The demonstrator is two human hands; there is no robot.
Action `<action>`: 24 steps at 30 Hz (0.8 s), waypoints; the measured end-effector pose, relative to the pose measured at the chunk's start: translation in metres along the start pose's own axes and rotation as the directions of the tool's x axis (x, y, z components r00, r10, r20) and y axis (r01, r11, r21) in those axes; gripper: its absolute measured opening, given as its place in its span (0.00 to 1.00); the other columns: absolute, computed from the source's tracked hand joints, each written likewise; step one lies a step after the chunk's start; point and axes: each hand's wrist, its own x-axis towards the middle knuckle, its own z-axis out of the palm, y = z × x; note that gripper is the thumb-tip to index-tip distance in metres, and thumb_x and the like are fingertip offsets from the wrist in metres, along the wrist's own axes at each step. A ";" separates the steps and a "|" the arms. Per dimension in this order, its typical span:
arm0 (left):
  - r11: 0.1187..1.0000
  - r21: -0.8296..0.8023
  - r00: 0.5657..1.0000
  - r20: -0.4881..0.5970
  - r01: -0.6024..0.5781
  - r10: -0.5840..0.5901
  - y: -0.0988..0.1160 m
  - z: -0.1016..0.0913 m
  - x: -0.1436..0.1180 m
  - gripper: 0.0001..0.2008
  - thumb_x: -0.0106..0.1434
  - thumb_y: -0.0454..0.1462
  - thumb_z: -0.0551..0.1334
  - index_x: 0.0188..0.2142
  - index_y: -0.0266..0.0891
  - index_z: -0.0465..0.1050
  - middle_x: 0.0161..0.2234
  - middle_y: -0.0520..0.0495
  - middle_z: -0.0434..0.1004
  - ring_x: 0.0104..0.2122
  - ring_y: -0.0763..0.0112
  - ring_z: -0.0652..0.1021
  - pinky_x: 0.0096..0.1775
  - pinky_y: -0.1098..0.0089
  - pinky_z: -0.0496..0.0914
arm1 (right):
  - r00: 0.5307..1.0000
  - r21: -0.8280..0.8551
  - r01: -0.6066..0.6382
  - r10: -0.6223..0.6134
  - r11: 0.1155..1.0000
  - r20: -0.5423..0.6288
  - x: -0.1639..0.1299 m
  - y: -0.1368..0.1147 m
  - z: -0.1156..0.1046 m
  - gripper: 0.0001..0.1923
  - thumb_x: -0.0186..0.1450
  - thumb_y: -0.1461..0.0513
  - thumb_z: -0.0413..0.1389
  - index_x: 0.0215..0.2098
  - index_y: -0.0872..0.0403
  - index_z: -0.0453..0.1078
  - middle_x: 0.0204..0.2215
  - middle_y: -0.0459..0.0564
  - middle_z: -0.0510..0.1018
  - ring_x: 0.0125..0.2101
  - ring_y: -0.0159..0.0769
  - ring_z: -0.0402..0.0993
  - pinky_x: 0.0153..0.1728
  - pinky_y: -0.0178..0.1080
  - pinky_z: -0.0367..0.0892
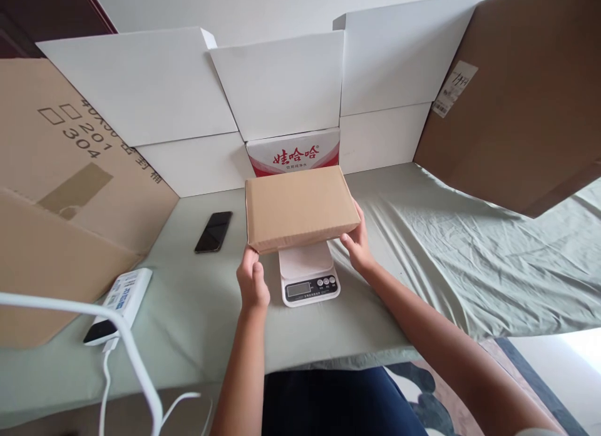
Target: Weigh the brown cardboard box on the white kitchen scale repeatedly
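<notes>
One carton (300, 207), held over the far part of a scale (310, 279) on the cloth-covered surface (197, 323); whether the two touch, cannot tell. Left grip (253, 281) closed on carton's corner at 7 o'clock, fingers partly hidden. Right grip (358, 243) closed on its end at 4. From carton: phone (214, 232) near 9, white cabled block (123, 301) at 8, red-and-white box (295, 152) at 12.

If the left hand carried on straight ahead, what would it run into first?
The small brown box, which the left hand already touches. If the box moved along, the red-and-white carton behind would probably come next, though the gap is hard to judge.
</notes>
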 end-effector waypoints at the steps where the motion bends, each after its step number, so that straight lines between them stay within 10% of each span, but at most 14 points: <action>1: 1.000 -0.012 1.000 0.000 -0.011 0.011 0.003 -0.002 -0.010 0.39 0.64 0.64 0.52 0.56 0.34 0.73 0.49 0.33 0.79 0.54 0.49 0.78 0.56 0.57 0.70 | 1.000 -0.005 -0.004 0.004 1.000 0.006 -0.006 -0.002 -0.002 0.46 0.63 0.37 0.57 0.72 0.39 0.47 0.70 0.52 0.57 0.71 0.54 0.53 0.71 0.60 0.53; 8: 0.998 -0.023 0.997 0.040 0.064 -0.063 0.011 -0.008 -0.047 0.41 0.65 0.63 0.52 0.62 0.33 0.70 0.54 0.31 0.78 0.57 0.47 0.76 0.57 0.55 0.70 | 0.999 -0.069 -0.051 0.051 0.996 -0.009 -0.027 -0.008 -0.006 0.45 0.63 0.35 0.54 0.72 0.39 0.49 0.66 0.53 0.61 0.67 0.54 0.58 0.69 0.62 0.55; 24: 0.996 -0.044 0.996 0.043 0.083 -0.081 0.026 -0.006 -0.027 0.39 0.68 0.60 0.52 0.66 0.36 0.66 0.58 0.33 0.76 0.61 0.48 0.74 0.59 0.56 0.68 | 0.993 0.063 -0.097 0.101 0.993 -0.068 -0.022 -0.022 0.003 0.35 0.70 0.40 0.47 0.70 0.40 0.54 0.72 0.47 0.58 0.72 0.52 0.52 0.71 0.59 0.51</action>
